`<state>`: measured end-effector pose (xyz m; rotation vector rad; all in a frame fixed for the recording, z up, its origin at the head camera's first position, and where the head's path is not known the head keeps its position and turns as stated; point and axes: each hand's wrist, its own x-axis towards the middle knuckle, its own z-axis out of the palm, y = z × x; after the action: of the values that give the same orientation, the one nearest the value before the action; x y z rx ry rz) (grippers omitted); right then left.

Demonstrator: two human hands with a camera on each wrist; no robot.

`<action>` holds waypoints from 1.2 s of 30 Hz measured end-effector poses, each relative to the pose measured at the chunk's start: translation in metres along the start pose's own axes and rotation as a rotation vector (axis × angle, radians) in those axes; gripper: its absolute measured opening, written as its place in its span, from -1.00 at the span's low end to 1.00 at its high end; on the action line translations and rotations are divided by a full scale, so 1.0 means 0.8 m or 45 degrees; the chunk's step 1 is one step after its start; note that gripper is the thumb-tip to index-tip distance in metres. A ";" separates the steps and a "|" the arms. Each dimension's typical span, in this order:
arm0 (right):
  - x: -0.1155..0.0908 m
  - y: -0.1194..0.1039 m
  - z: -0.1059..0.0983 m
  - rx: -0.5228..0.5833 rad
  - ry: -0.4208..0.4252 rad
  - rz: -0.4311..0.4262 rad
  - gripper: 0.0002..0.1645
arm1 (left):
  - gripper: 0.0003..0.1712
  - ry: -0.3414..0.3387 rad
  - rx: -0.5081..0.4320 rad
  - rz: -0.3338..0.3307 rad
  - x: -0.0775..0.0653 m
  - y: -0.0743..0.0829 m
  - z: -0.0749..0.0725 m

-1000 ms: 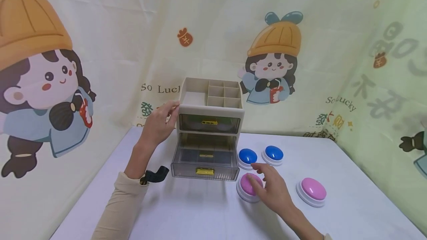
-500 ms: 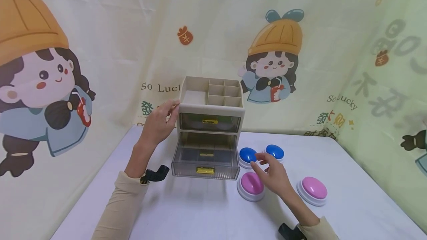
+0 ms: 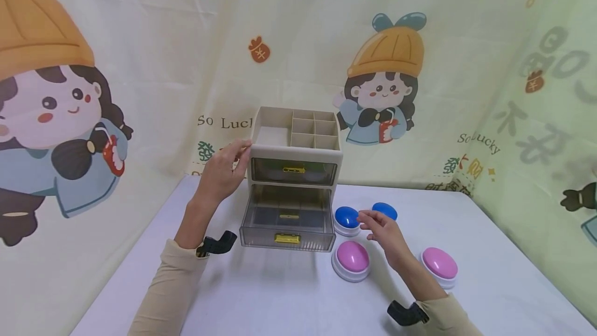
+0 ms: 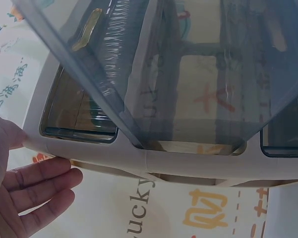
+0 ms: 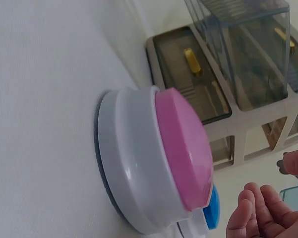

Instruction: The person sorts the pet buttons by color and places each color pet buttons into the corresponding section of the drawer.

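While the left hand (image 3: 226, 172) rests its fingertips against the upper left corner of the drawer unit (image 3: 295, 154), the right hand (image 3: 384, 235) is poised beside the nearer blue button (image 3: 346, 217). The left fingers are relaxed, spread a little and lightly bent, along the edge of the unit. The right fingers are loosely curved and grouped together, with the thumb slightly apart, and hold nothing; whether a fingertip meets the blue button cannot be told. The drawer unit stands upright on the white desk (image 3: 261, 299), left of the buttons, with a divided tray (image 3: 272, 136) on top. Its middle drawer (image 3: 258, 240), smoky and transparent with a yellow handle, is pulled out; the upper drawer (image 3: 270, 175) is closed, as is the lowest drawer (image 5: 176, 64), seen from the right wrist. The farther blue button (image 3: 385, 210) is partly hidden by the right hand. In front of the nearer blue button sits a pink button (image 3: 353, 256) on a white base, near the unit; a second pink button (image 3: 440, 263) lies to the right, partly covered by the forearm. Each beige sleeve carries a black device at the cuff. Behind hangs a pale cloth (image 3: 298, 4) printed with cartoon figures.
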<state>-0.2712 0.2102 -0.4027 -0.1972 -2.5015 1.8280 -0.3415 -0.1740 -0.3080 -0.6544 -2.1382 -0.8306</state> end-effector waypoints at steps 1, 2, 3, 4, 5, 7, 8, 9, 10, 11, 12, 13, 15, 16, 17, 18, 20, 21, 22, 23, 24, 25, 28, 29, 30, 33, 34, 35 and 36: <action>0.001 0.001 0.000 0.002 0.000 0.000 -0.31 | -0.70 0.001 0.001 0.000 0.000 0.000 0.000; 0.003 0.002 0.000 0.005 -0.003 0.001 -0.30 | -0.69 0.001 0.001 0.000 0.000 0.000 0.000; 0.005 0.003 0.000 0.009 -0.001 0.007 -0.31 | -0.70 0.001 0.002 0.001 0.000 -0.001 0.000; 0.006 0.005 0.000 0.008 0.000 0.013 -0.31 | -0.70 0.000 0.002 0.002 0.000 -0.001 0.001; 0.008 0.006 0.000 0.015 -0.002 0.017 -0.31 | -0.70 0.000 0.001 0.003 -0.001 -0.001 0.001; 0.012 0.008 -0.001 0.021 -0.006 0.026 -0.29 | -0.70 0.000 0.000 0.005 -0.001 -0.001 0.001; 0.014 0.008 -0.001 0.021 -0.009 0.031 -0.29 | -0.70 0.000 -0.001 0.006 -0.001 -0.001 0.000; 0.016 0.009 -0.001 0.020 -0.011 0.034 -0.28 | -0.70 0.001 -0.002 0.006 -0.001 -0.001 0.000; 0.018 0.009 -0.001 0.019 -0.013 0.037 -0.27 | -0.70 0.002 -0.003 0.006 -0.001 0.000 0.000; 0.020 0.009 -0.001 0.019 -0.014 0.038 -0.27 | -0.70 0.004 -0.003 0.006 -0.001 0.000 -0.001; 0.022 0.009 0.000 0.019 -0.017 0.039 -0.26 | -0.70 0.005 -0.004 0.006 -0.001 0.000 -0.001; 0.023 0.009 0.000 0.020 -0.017 0.042 -0.27 | -0.71 0.006 -0.005 0.008 -0.001 0.000 -0.001; 0.027 0.010 -0.001 0.027 -0.017 0.047 -0.28 | -0.71 0.006 -0.008 0.011 -0.001 0.000 -0.001; 0.028 0.010 -0.001 0.031 -0.017 0.050 -0.28 | -0.71 0.005 -0.007 0.014 -0.001 0.001 -0.001; 0.029 0.010 -0.001 0.038 -0.016 0.052 -0.29 | -0.71 0.003 -0.006 0.016 -0.001 0.001 0.000; 0.030 0.010 -0.001 0.042 -0.014 0.053 -0.30 | -0.71 0.003 -0.006 0.017 -0.001 0.001 0.000; 0.031 0.010 -0.001 0.036 -0.008 0.043 -0.30 | -0.71 0.002 -0.006 0.020 0.000 0.001 0.000; 0.031 0.010 -0.001 0.031 -0.004 0.035 -0.31 | -0.71 0.003 -0.005 0.020 0.000 0.002 0.000; 0.032 0.011 -0.001 0.021 -0.002 0.024 -0.31 | -0.71 0.003 -0.004 0.019 0.000 0.002 0.000; 0.033 0.011 -0.001 0.009 0.001 0.012 -0.31 | -0.71 0.003 -0.003 0.019 0.000 0.002 0.000; 0.034 0.011 -0.001 -0.008 0.004 0.002 -0.31 | -0.71 0.003 -0.003 0.017 0.000 0.002 0.000; 0.035 0.012 -0.001 -0.024 0.009 -0.003 -0.30 | -0.71 0.002 -0.003 0.015 0.000 0.002 0.000; 0.040 0.017 -0.001 -0.073 0.021 -0.005 -0.28 | -0.70 -0.003 -0.001 0.009 0.000 0.003 0.000; 0.042 0.018 0.000 -0.085 0.025 0.000 -0.27 | -0.70 -0.005 0.001 0.007 0.000 0.003 0.000; 0.044 0.020 0.000 -0.097 0.028 0.004 -0.27 | -0.70 -0.006 0.003 0.005 0.000 0.003 0.000; 0.050 0.026 -0.001 -0.127 0.024 0.005 -0.23 | -0.69 -0.007 0.007 0.001 0.000 0.003 0.000; 0.051 0.027 -0.001 -0.132 0.021 0.004 -0.21 | -0.69 -0.007 0.008 -0.001 0.000 0.003 0.000; 0.053 0.028 -0.001 -0.136 0.018 -0.002 -0.19 | -0.69 -0.006 0.009 -0.002 0.000 0.003 0.000; 0.054 0.029 -0.001 -0.138 0.014 -0.006 -0.17 | -0.69 -0.006 0.009 -0.004 0.000 0.003 0.001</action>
<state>-0.3121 0.2231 -0.4263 -0.2041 -2.5933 1.6857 -0.3400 -0.1723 -0.3077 -0.6501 -2.1462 -0.8237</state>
